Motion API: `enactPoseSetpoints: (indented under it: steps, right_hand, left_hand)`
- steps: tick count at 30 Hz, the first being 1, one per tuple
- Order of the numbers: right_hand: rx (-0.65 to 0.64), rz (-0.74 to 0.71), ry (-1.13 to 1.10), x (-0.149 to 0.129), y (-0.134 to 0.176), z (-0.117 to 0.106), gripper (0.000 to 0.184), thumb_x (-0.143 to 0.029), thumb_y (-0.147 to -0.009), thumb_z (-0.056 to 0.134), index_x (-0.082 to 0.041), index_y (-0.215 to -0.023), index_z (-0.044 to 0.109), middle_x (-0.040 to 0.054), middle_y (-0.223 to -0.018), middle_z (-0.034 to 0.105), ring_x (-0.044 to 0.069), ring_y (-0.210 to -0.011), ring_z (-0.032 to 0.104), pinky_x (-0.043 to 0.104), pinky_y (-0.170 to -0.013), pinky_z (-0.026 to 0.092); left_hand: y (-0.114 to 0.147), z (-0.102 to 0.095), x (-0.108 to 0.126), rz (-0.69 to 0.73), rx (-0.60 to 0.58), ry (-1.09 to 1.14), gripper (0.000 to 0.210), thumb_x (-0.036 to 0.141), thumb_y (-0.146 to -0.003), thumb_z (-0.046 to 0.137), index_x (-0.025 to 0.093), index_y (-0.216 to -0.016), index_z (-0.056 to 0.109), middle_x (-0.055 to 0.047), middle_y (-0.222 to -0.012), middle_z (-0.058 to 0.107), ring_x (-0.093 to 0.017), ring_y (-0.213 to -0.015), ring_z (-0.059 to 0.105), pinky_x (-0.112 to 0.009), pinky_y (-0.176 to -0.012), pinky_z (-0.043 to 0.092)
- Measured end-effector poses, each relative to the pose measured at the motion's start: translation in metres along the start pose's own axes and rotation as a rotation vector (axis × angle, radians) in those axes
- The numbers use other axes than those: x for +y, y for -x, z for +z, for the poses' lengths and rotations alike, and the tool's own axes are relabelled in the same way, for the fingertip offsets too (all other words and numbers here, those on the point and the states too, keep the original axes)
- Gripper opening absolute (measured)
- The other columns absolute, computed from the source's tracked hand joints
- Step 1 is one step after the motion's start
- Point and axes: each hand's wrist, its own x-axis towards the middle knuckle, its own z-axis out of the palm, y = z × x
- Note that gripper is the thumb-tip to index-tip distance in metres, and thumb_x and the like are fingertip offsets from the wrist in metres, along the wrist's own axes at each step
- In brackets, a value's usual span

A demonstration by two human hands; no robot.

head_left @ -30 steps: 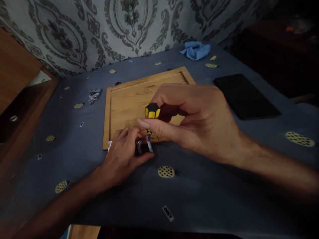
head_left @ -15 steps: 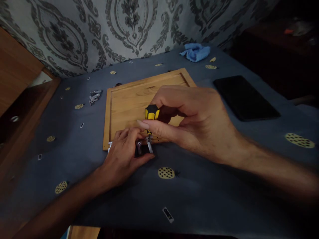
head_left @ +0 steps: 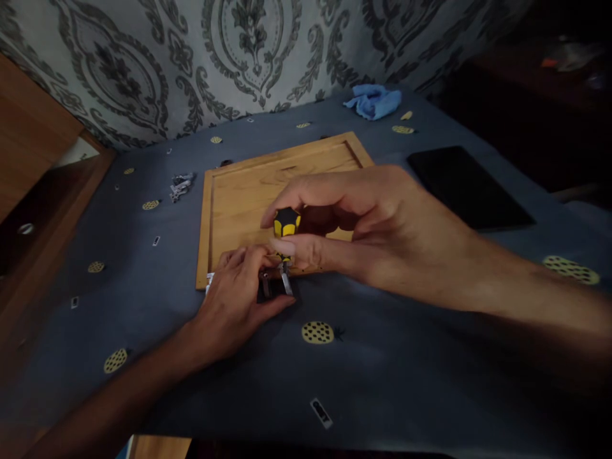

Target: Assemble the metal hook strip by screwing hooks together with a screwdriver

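Between thumb and fingers, my right hand (head_left: 363, 223) grips the yellow and black handle of a screwdriver (head_left: 287, 223), which points down at the near edge of a wooden panel (head_left: 243, 197). A metal hinge (head_left: 285, 280) sits at that edge under the tool, and the tip is hidden. My left hand (head_left: 234, 287) is closed around the hinge, its thumb below and fingers above on the panel. Another bit of metal (head_left: 210, 280) shows at the panel's left corner beside my left hand.
Several metal hinge parts (head_left: 182, 186) lie in a pile left of the panel. A black tablet-like slab (head_left: 468, 185) rests to the right, and a crumpled blue cloth (head_left: 373, 102) at the back. A patterned dark blue cloth (head_left: 382, 382) covers the table; a wooden cabinet (head_left: 38, 121) stands left.
My right hand's fingers have shifted around the screwdriver handle, the forefinger reaching further left. The handle has moved slightly down and left. My left hand stays on the hinge.
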Motion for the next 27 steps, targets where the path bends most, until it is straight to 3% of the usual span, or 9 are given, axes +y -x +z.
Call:
enactPoseSetpoints:
  steps: [4,7,11,13,15,18,22,24,27]
  right_hand:
    - [0.114,-0.006,0.010,0.003,0.001,0.005,0.025,-0.017,-0.083,0.076,-0.018,-0.072,0.054,-0.0106,-0.061,0.048,0.004,-0.053,0.050,0.016,-0.046,0.040]
    - [0.086,0.013,-0.005,0.002,0.000,0.005,0.020,-0.021,-0.084,0.075,-0.019,-0.078,0.056,-0.0090,-0.067,0.054,0.005,-0.054,0.052,0.018,-0.044,0.040]
    - [-0.020,0.025,-0.073,-0.004,-0.001,-0.004,0.007,-0.018,-0.088,0.068,-0.021,-0.094,0.064,-0.0053,-0.090,0.069,0.008,-0.063,0.063,0.022,-0.054,0.053]
    - [-0.092,0.024,-0.055,-0.004,-0.001,-0.006,0.005,-0.016,-0.092,0.063,-0.019,-0.089,0.066,-0.0041,-0.086,0.070,0.009,-0.066,0.065,0.022,-0.058,0.054]
    - [-0.089,-0.012,0.027,-0.001,-0.001,-0.006,0.015,-0.019,-0.093,0.066,-0.016,-0.079,0.064,-0.0055,-0.071,0.063,0.007,-0.061,0.059,0.020,-0.054,0.049]
    - [0.083,-0.146,0.222,0.004,0.002,0.001,0.026,-0.023,-0.088,0.076,-0.017,-0.071,0.058,-0.0084,-0.064,0.052,0.005,-0.056,0.050,0.019,-0.050,0.042]
    - [0.363,-0.186,0.378,0.000,0.006,0.008,0.032,-0.037,-0.091,0.074,-0.019,-0.073,0.055,-0.0056,-0.068,0.056,0.008,-0.060,0.052,0.024,-0.052,0.044]
    - [0.423,-0.151,0.401,-0.003,0.007,0.008,0.034,-0.041,-0.092,0.072,-0.020,-0.073,0.054,-0.0044,-0.070,0.056,0.009,-0.061,0.050,0.026,-0.051,0.042]
    - [0.397,-0.145,0.388,-0.003,0.006,0.007,0.030,-0.038,-0.092,0.072,-0.019,-0.075,0.055,-0.0049,-0.071,0.055,0.008,-0.061,0.048,0.026,-0.051,0.041]
  left_hand:
    - [0.001,0.000,0.000,-0.010,-0.013,-0.002,0.040,0.025,-0.085,0.079,0.025,-0.112,0.050,-0.002,-0.108,0.069,-0.026,-0.101,0.066,-0.042,-0.088,0.051]
    - [0.001,0.001,-0.001,-0.012,-0.010,0.002,0.039,0.026,-0.085,0.079,0.026,-0.112,0.050,-0.002,-0.109,0.069,-0.027,-0.102,0.066,-0.044,-0.088,0.051]
    - [0.000,0.001,0.001,-0.027,-0.012,0.014,0.042,0.025,-0.083,0.081,0.026,-0.110,0.050,-0.003,-0.108,0.070,-0.028,-0.101,0.067,-0.045,-0.088,0.051]
    - [0.000,0.001,0.001,-0.050,-0.023,0.016,0.040,0.025,-0.082,0.081,0.025,-0.109,0.050,-0.003,-0.107,0.070,-0.028,-0.101,0.067,-0.044,-0.087,0.051]
    - [0.000,0.001,0.001,-0.047,-0.021,0.020,0.039,0.025,-0.083,0.080,0.025,-0.109,0.051,-0.002,-0.108,0.070,-0.027,-0.101,0.067,-0.044,-0.088,0.052]
    - [0.001,0.001,0.000,-0.002,0.000,0.021,0.041,0.024,-0.083,0.080,0.026,-0.113,0.052,-0.002,-0.112,0.069,-0.028,-0.104,0.066,-0.044,-0.091,0.051]
    - [0.000,0.000,0.001,-0.052,-0.028,0.012,0.041,0.025,-0.081,0.082,0.025,-0.110,0.052,-0.003,-0.109,0.070,-0.027,-0.101,0.066,-0.043,-0.088,0.051]
    - [0.000,-0.001,0.002,-0.080,-0.042,0.021,0.044,0.025,-0.080,0.084,0.025,-0.110,0.052,-0.003,-0.110,0.071,-0.027,-0.103,0.066,-0.044,-0.091,0.050]
    - [-0.001,-0.001,0.002,-0.084,-0.047,0.029,0.048,0.026,-0.079,0.085,0.025,-0.114,0.052,-0.003,-0.112,0.071,-0.028,-0.107,0.065,-0.045,-0.094,0.050]
